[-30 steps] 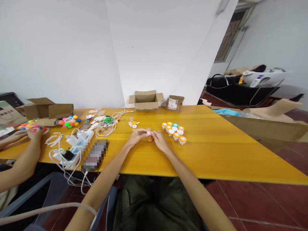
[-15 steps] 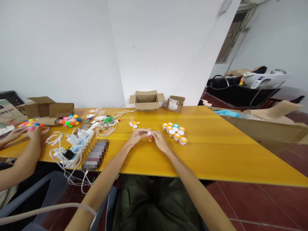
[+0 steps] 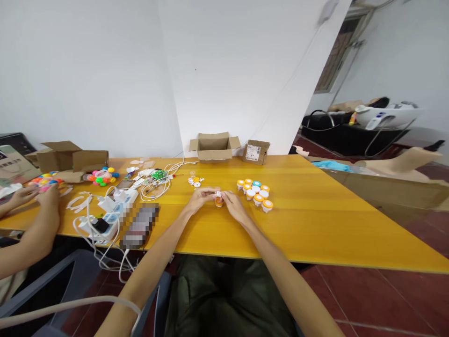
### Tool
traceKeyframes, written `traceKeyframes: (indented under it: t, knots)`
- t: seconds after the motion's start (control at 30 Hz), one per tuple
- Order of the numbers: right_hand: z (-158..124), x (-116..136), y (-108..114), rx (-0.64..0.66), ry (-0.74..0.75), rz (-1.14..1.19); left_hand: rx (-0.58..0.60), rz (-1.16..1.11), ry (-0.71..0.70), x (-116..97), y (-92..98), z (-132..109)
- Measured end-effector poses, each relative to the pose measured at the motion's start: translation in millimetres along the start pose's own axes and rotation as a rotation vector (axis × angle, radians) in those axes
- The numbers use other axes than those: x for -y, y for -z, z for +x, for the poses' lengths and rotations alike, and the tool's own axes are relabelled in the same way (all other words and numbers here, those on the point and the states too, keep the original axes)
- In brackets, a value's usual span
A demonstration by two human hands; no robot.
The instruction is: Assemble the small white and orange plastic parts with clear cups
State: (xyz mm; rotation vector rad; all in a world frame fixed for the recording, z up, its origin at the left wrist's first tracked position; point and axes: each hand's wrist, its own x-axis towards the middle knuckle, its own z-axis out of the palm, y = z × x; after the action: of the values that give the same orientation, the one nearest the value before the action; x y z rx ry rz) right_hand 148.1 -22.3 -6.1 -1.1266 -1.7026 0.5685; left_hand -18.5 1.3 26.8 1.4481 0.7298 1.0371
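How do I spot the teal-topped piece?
On the yellow table, look just right of the camera wearer's right hand. Small pieces cluster there, the teal-topped piece on their far side. The others' tops are white or orange-rimmed; only this one shows teal.

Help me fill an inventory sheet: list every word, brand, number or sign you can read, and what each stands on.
Possibly "4": label on the small cardboard box; its finer print is too small.
Pale printed packaging, far left: characters too blurred.
White piece between left hand and right hand: dark marks, too small.
No brand is readable.
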Motion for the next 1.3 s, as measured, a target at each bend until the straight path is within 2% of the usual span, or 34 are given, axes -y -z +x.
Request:
traceKeyframes:
  t: [0.13,0.3,0.47,0.6,0.73,0.9,1.13,1.3]
  knots:
    - [0.3,1.8,1.9,-0.026,-0.01,0.032,-0.029,0.023,0.014,0.9,0.8,1.0]
    - [1.6,3.0,5.2,-0.111,-0.053,0.061,-0.1,0.139,-0.035,8.5,7.2,6.8]
    - [2.5,3.4,5.0,-0.18,-0.1,0.038,-0.162,0.377,-0.083,17.5,13.9,11.0]
    - [2.4,3.8,5.3,-0.178,-0.068,0.017,-0.152,0.557,-0.142,23.2,15.0,11.4]
    - [1.6,3.5,6.0,-0.167,-0.035,-0.05,-0.191,0.665,-0.179,25.2,14.7,10.8]
    - [-0.2,2.1,5.2,-0.16,-0.005,-0.134,-0.251,0.594,-0.216,18.4,10.9,8.3]
    - [-1.9,2.0,4.1,-0.158,0.098,-0.194,-0.049,0.321,-0.098,8.8,3.7,5.4]
    - [-1.9,2.5,4.4,-0.138,0.109,-0.163,-0.05,0.25,-0.089,9.7,4.3,6.5]
